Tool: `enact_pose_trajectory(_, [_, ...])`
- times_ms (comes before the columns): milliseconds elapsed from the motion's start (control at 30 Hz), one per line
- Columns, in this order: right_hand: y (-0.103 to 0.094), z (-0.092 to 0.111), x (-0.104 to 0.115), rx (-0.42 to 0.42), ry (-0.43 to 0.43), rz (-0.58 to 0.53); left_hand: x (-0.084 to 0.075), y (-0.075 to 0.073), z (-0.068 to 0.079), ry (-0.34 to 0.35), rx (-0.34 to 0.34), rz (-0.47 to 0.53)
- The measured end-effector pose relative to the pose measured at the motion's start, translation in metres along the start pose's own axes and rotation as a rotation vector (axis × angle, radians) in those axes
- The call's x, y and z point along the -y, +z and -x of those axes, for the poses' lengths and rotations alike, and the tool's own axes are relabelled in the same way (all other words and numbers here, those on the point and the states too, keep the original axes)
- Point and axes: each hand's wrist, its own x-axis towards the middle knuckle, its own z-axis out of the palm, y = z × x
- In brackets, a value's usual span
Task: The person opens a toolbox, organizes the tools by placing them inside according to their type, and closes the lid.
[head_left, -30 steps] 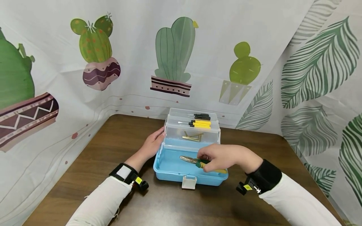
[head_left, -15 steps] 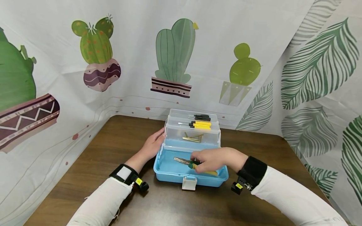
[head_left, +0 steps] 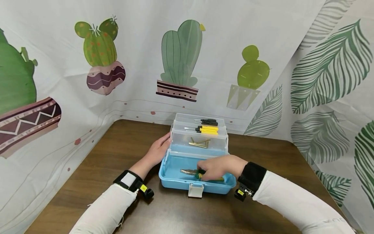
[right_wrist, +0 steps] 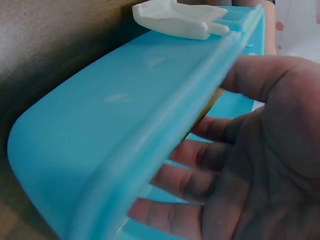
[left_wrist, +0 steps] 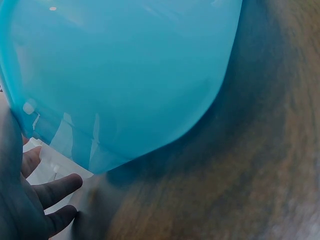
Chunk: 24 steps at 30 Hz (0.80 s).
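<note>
My right hand (head_left: 220, 167) reaches down into the light blue toolbox (head_left: 181, 183) and grips a pair of pliers (head_left: 189, 172) with green and yellow handles. The pliers lie low in the bottom compartment, their metal nose pointing left. In the right wrist view the near wall mostly covers them; a strip of yellow handle (right_wrist: 212, 102) shows by the fingers. At the toolbox's left side my left hand (head_left: 157, 149) rests against the raised clear trays. Seen in the left wrist view, its fingers (left_wrist: 57, 191) are extended and touch the clear plastic.
Raised clear trays hold black-handled screwdrivers (head_left: 209, 122), yellow-handled screwdrivers (head_left: 208, 130) and brass-coloured hex keys (head_left: 198, 144). A white latch (head_left: 195, 190) hangs open at the toolbox's front. The toolbox stands on a brown wooden table (head_left: 131, 133), with a printed cloth (head_left: 140, 71) behind.
My right hand has moved left and down into the toolbox with the pliers, which now sit lower and flatter in the compartment. The left hand stays in place.
</note>
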Motion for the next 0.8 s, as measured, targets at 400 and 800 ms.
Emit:
enact_pose_trajectory(400, [0.003,-0.008,0.011,-0.003,0.109,0.259,0.002,0.000,-0.001,-0.001,0.008,0.002])
enact_pose_trajectory(800, [0.007,-0.016,0.021,-0.027,0.173,0.374,0.002,0.000,0.000,-0.007,-0.001,0.002])
